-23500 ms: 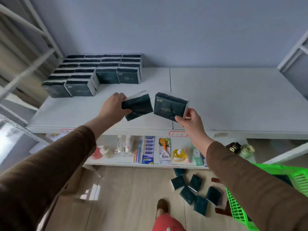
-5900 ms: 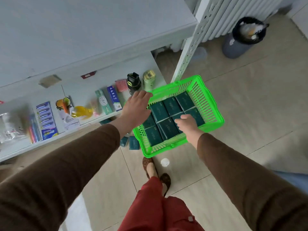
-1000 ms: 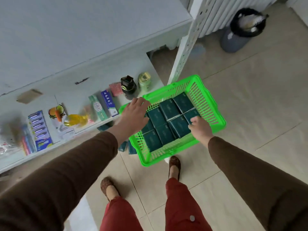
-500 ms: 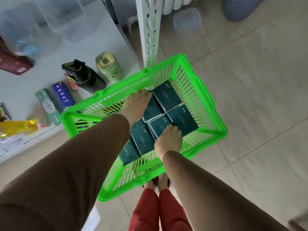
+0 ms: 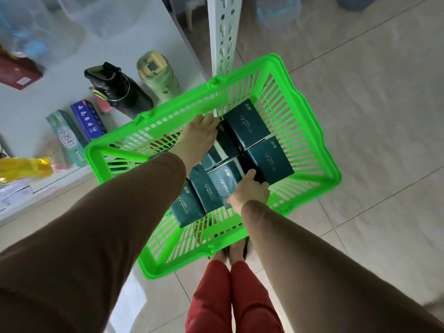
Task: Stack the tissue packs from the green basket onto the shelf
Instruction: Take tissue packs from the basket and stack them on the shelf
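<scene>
The green basket (image 5: 319,150) stands on the floor below me, holding several dark green tissue packs (image 5: 247,123). My left hand (image 5: 197,138) reaches into the basket's left side, its fingers lying on the packs near the far wall. Closer to me, my right hand (image 5: 249,191) curls its fingers round the edge of one tissue pack (image 5: 223,183), which is tilted up a little from the others. Both brown sleeves cover part of the basket. The top shelf with the stacked packs is out of view.
A low white shelf (image 5: 43,97) on the left carries a black bottle (image 5: 120,92), a pale green flask (image 5: 158,75), toothpaste boxes (image 5: 79,126) and a yellow bottle (image 5: 21,167). A white perforated shelf post (image 5: 223,34) rises just behind the basket. Beige floor tiles lie to the right.
I have bent lower over the basket. My right hand has closed on a pack and tipped it up; my left hand has slid further along the packs toward the far wall.
</scene>
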The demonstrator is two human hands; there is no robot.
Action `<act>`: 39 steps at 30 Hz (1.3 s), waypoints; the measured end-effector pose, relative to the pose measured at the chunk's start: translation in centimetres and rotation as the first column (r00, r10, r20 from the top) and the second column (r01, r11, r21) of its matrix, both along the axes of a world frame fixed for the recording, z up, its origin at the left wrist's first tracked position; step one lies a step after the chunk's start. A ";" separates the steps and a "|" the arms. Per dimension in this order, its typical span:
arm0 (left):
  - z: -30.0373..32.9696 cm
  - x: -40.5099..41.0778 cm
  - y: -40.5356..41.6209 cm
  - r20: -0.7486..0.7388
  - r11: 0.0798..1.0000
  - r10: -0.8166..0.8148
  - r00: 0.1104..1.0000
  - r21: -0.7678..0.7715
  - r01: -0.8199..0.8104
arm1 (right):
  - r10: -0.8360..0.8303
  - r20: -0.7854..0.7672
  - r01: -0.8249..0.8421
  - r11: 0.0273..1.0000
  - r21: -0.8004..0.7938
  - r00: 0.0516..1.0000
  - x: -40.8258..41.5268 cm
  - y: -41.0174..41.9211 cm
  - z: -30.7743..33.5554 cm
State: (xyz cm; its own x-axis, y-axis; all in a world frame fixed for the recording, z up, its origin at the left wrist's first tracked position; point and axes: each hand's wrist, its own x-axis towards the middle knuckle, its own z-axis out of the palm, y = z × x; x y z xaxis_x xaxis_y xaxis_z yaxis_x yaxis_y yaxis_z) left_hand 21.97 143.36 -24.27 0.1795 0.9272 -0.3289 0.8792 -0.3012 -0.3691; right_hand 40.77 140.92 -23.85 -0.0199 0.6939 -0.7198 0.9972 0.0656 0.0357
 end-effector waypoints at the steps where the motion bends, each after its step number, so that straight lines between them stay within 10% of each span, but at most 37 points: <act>1: 1.1 -0.2 -0.6 0.001 0.999 0.040 0.999 -0.025 -0.040 | -0.003 -0.022 0.003 1.000 0.003 1.000 0.2 0.4 0.6; 5: 6.6 -2.3 -5.6 0.177 0.910 0.413 0.893 -0.066 -0.408 | -0.048 -0.267 0.048 0.999 -0.008 0.963 1.1 1.9 6.1; 10: 19.7 -5.5 -13.3 0.615 0.537 0.722 0.317 -0.211 -0.816 | 0.041 -0.700 0.001 0.998 0.059 0.713 0.7 2.2 18.1; 14: 30.5 -8.5 -20.5 0.703 0.393 0.703 0.106 -0.260 -0.882 | -0.035 -0.870 0.091 0.996 0.011 0.492 -3.4 -0.1 28.6; 27: 51.8 -28.9 -42.6 0.782 0.349 0.541 0.309 0.126 -0.929 | -0.122 -0.992 -0.083 0.989 -0.124 0.033 -26.2 -15.0 45.6; 39: 53.0 -50.5 -48.1 0.694 0.250 0.619 0.369 0.270 -0.930 | -0.008 -0.999 -0.136 0.991 -0.012 0.031 -48.5 -19.2 46.6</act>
State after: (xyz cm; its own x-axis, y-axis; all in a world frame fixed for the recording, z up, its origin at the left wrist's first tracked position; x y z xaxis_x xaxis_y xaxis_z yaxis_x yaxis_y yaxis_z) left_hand -28.58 95.29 28.73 -0.7936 0.5882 0.1559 0.6064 0.7433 0.2824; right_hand -7.69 121.70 22.74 -0.8080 0.5892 -0.0099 0.0572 0.0617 -0.9965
